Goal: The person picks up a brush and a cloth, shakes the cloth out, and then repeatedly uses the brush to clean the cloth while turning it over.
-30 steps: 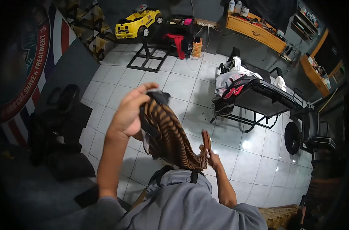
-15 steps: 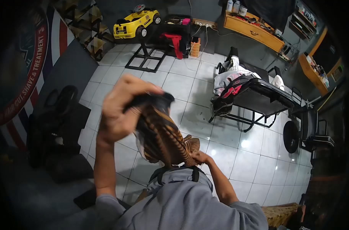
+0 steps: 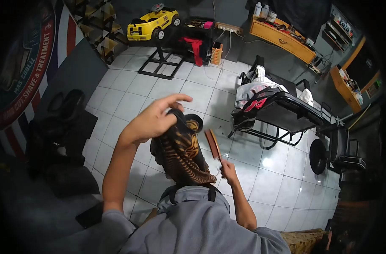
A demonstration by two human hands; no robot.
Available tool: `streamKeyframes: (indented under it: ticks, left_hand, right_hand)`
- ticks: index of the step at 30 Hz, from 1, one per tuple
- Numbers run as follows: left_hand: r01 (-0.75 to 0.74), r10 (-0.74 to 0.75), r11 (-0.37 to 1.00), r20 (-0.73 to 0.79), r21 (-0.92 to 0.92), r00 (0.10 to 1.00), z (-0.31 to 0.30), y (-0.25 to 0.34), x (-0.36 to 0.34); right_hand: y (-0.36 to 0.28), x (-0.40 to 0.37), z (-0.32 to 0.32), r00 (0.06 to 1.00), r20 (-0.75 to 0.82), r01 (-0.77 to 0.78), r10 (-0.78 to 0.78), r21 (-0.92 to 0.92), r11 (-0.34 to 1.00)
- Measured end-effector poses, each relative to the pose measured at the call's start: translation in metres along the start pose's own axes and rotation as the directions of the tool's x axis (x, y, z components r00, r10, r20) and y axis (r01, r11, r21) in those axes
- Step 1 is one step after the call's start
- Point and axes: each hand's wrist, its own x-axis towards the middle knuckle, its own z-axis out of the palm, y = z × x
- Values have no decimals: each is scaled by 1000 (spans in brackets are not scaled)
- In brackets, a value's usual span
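Note:
My left hand (image 3: 152, 120) is raised in front of me, gripping the black neck edge of a barber cape (image 3: 182, 152) between thumb and curled fingers, with the index finger stretched out. The cape is dark with brown and gold stripes and hangs bunched down toward my waist. In my right hand (image 3: 229, 171), to the right of the cape, is a long wooden brush (image 3: 213, 144), held by its lower end and tilted up to the left. A small gap of floor shows between the brush and the cloth.
A black barber chair (image 3: 286, 114) with striped and grey cloths over it stands ahead right. A black metal frame (image 3: 162, 64) is on the tiled floor ahead, near a yellow toy car (image 3: 154, 25). Wooden drawer shelves (image 3: 282, 39) line the wall. A black stool (image 3: 319, 156) is at right.
My right hand has come away from the cape's lower end, and the brush now shows in it. My left hand has shifted slightly right and stretched its index finger.

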Motion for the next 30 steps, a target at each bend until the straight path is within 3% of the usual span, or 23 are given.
streamKeyframes:
  ticks: [1,2,4,5,6,8,9,10,12,14,16,18,19,20,22,23,24,25,26,27,28,29,30]
  left_hand:
    - [48,-55,997,107,67,993,1,-5,2]
    - [43,-62,982,101,186,993,7,-4,1]
    - [37,-286,734,259,678,922,9,10,2]
    - [-81,-187,693,287,716,940,12,3,-2]
    - [-124,-129,746,326,654,937,11,5,-3]
    - [-208,-7,830,382,518,924,8,20,-7]
    - [-194,31,890,371,412,928,2,19,-8]
    - [-233,156,932,275,278,949,0,21,-12]
    - [-258,253,960,57,112,966,-12,29,-20]
    - [-244,217,944,-142,-221,966,-18,31,-28]
    - [-295,265,898,-136,-327,955,-25,26,-30]
    - [-337,310,852,-134,-400,941,-26,26,-33]
    - [-353,343,916,-84,-189,936,-27,25,-34]
    - [-364,365,931,-27,33,931,-29,23,-34]
    - [-33,14,953,66,301,998,-24,27,-42]
    - [-178,34,691,214,701,976,-25,12,-40]
    - [-114,-68,664,212,739,975,-20,5,-40]
    - [-84,-103,571,172,817,980,-19,-6,-40]
    - [-50,-132,467,126,883,983,-19,-14,-39]
    - [28,-229,423,77,906,970,-19,-15,-35]
    - [102,-322,370,24,924,946,-20,-14,-28]
    - [172,-409,309,-32,935,912,-21,-15,-24]
    - [93,-358,346,40,934,933,-22,-26,-23]
  right_hand:
    - [-42,-9,15,987,159,-23,-2,153,988]
    - [-81,-24,35,972,214,46,-97,228,973]
    - [-131,-48,68,919,323,92,-225,380,920]
    - [-135,-49,76,824,454,97,-337,474,875]
    - [-137,-50,86,782,492,125,-383,478,869]
    - [-130,-46,101,743,586,88,-323,394,915]
    - [-112,-35,103,747,608,151,-269,239,959]
    - [-78,-17,101,757,595,260,-271,106,960]
    - [9,20,81,775,566,444,-280,-174,879]
    - [65,32,44,893,446,293,57,-673,679]
    - [95,19,27,974,120,11,190,-870,493]
    - [111,5,13,981,-28,-98,192,-924,369]
    - [119,0,4,978,-102,-156,184,-940,305]
    - [132,5,-3,976,-121,-174,180,-930,323]
    - [179,35,-20,972,-158,-212,175,-909,358]
    - [153,37,-19,987,-30,-111,160,-844,524]
    - [151,42,-16,995,-7,50,-102,-835,548]
    - [137,48,-11,972,15,154,-236,-798,583]
    - [112,49,0,983,-50,102,-179,-658,746]
    - [82,50,13,983,-68,101,-171,-578,810]
    - [49,45,27,979,11,189,-202,-412,892]
    - [-2,26,45,985,102,154,-138,-178,972]
    - [-39,13,58,976,181,133,-120,-62,989]
